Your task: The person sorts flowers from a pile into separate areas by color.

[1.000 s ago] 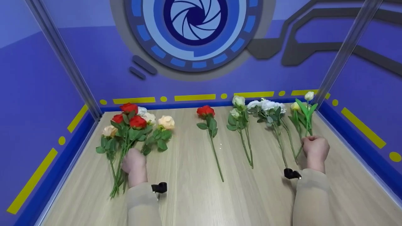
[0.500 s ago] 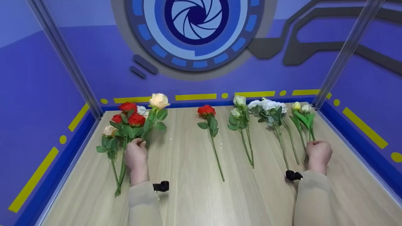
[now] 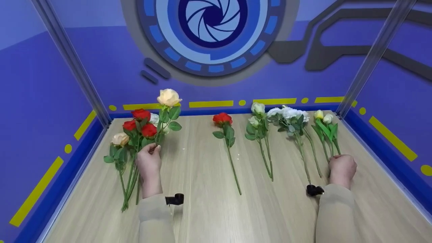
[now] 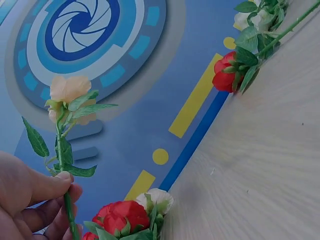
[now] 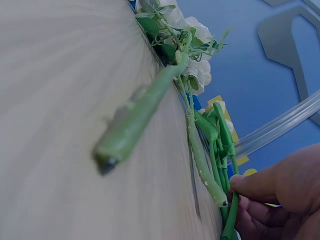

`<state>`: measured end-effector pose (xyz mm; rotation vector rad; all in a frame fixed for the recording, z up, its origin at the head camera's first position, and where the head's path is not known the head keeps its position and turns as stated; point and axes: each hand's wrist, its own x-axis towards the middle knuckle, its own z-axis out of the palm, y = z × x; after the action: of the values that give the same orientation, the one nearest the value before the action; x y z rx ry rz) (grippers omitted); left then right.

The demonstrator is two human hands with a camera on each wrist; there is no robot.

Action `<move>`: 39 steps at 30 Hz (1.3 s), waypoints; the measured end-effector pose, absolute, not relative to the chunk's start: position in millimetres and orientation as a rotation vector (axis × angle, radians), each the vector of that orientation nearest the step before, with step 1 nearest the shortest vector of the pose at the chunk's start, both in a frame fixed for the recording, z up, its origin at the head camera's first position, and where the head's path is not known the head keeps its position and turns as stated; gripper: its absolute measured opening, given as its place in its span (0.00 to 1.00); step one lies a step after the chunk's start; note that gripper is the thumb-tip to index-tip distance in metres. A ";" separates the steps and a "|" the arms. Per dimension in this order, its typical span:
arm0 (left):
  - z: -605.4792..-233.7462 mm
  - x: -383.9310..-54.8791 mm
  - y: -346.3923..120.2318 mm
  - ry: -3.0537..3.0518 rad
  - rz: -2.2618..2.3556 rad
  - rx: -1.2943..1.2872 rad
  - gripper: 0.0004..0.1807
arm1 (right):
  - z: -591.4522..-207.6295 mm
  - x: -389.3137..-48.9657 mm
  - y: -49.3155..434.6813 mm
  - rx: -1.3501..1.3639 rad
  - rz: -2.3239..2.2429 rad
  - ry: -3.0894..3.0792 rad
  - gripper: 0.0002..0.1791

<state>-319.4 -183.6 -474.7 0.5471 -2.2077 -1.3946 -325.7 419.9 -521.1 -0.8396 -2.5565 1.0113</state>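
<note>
A ruffled peach rose [image 3: 168, 97] stands above the left hand [image 3: 149, 162], whose fingers [image 4: 52, 185] pinch its slim green stem [image 4: 60, 155], while the right hand [image 3: 343, 167] pinches a smooth-budded white tulip [image 3: 327, 118] below its long leaves [image 3: 333, 131].

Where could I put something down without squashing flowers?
Bare tabletop lies between the left hand and the lone red rose, and a bigger patch spreads nearer, between the two sleeves. It's crowded in the left bunch and on the right, from the pale green roses to the tulips.
</note>
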 end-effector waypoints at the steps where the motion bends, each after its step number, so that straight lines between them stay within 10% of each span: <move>1: -473.4 -319.8 -182.3 -2.206 -1.406 0.541 0.14 | -521.4 -325.5 419.9 -0.840 1.009 -2.558 0.20; 19: -466.8 -324.0 -161.3 -2.127 -1.819 0.422 0.15 | -501.8 -333.1 396.2 -0.781 0.943 -2.433 0.20; 39: -471.4 -327.1 -120.0 -1.985 -2.059 0.300 0.11 | -463.9 -349.5 261.8 -0.161 1.052 -2.597 0.14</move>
<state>-327.1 -120.0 -471.4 0.2997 -1.9847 -2.0591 -349.5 261.8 -463.9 -0.1614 -2.5974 1.0516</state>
